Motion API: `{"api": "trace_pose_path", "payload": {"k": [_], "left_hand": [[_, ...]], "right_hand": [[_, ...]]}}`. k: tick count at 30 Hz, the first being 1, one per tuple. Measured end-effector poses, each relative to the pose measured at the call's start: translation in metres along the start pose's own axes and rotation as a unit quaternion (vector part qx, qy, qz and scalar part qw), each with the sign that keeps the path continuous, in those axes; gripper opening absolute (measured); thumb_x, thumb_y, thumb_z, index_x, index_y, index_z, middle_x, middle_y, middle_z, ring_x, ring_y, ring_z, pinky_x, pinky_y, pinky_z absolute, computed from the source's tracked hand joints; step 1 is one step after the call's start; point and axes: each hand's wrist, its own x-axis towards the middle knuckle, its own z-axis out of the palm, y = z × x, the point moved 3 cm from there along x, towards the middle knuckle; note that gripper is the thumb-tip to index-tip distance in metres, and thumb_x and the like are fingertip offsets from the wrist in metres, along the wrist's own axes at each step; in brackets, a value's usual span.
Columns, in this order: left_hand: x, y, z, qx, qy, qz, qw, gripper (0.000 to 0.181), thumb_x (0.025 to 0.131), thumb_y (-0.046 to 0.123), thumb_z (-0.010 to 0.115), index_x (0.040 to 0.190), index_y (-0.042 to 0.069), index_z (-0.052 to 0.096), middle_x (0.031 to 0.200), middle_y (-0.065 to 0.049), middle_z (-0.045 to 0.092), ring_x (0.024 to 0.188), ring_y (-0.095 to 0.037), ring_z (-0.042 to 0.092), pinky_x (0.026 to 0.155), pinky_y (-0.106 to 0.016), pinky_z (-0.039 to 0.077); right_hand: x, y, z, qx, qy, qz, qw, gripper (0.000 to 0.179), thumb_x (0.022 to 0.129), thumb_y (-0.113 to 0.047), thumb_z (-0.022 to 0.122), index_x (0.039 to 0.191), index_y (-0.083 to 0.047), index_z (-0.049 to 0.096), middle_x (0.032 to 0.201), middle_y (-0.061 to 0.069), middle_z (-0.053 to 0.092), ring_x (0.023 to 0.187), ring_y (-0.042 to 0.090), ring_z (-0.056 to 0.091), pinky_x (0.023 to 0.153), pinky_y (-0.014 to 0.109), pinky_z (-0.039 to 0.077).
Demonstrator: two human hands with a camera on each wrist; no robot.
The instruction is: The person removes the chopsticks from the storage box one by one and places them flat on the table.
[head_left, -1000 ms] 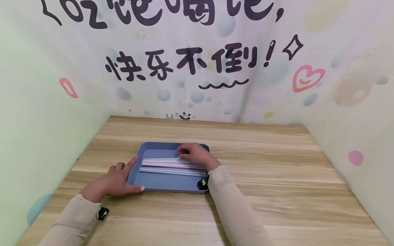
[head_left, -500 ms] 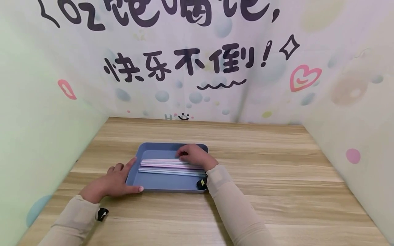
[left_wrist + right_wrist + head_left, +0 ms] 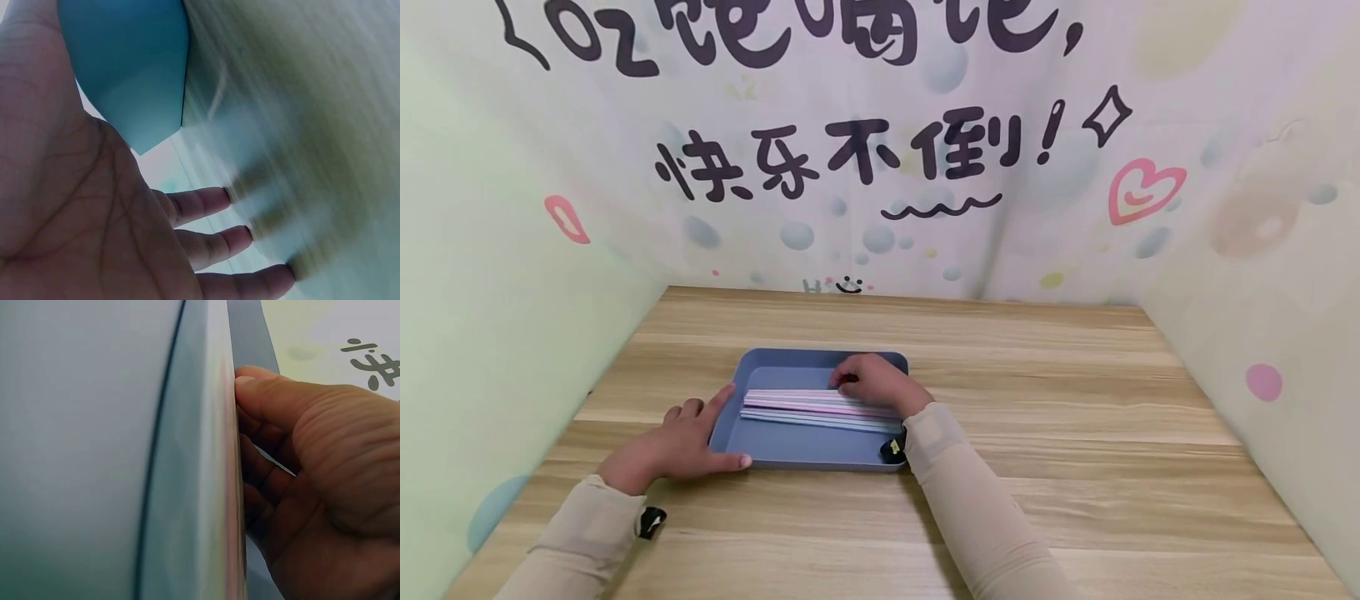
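Note:
In the head view a blue rectangular tray [image 3: 820, 450] holds several long, thin pastel sticks [image 3: 797, 400], pink and white at the back, bluish in front. My left hand [image 3: 677, 442] spans the tray's near left corner, thumb along the front rim and index finger at the left side. Its other fingers stretch out past the tray in the left wrist view. My right hand [image 3: 880, 382] reaches in over the tray's right half with bent fingers. In the right wrist view its thumb tip and fingers meet the side of the stacked sticks [image 3: 228, 487]; whether it pinches one I cannot tell.
The tray lies on a wood-grain table [image 3: 1075, 467]. A white printed cloth [image 3: 865, 167] with dark lettering hangs behind the table, and pale walls [image 3: 512, 250] stand on both sides. Each wrist carries a small black device [image 3: 652, 522].
The back pink sticks have shifted slightly toward the front bluish ones, and the right hand has come marginally nearer with them. The left hand stays at the tray's corner.

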Motion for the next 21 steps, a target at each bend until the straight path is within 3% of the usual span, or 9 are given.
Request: {"api": "trace_pose_path", "payload": {"k": [8,21], "left_hand": [[0.0012,-0.0018,0.0022,-0.005,-0.004,-0.003,1.0000,0.119,0.078,0.070,0.069,0.157,0.003,0.010,0.134,-0.044,0.032,0.118,-0.062,0.035,0.088,-0.069,0.040],[0.0004,0.0009,0.0004,-0.006,-0.003,-0.005,1.0000,0.119,0.078,0.069,0.070,0.156,0.002,0.010,0.133,-0.044,0.032,0.118,-0.062,0.035,0.088,-0.069,0.040]], "right_hand": [[-0.0014,-0.0019,-0.0002,0.005,-0.013,-0.004,0.9999,0.017,0.098,-0.008,0.063,0.107,-0.015,0.075,0.108,-0.003,0.070,0.096,0.009,0.059,0.089,0.029,0.046],[-0.0015,-0.0001,-0.0002,-0.008,0.009,-0.004,0.9999,0.017,0.098,-0.006,0.061,0.107,-0.011,0.075,0.109,0.000,0.069,0.096,0.011,0.060,0.088,0.030,0.047]]}}
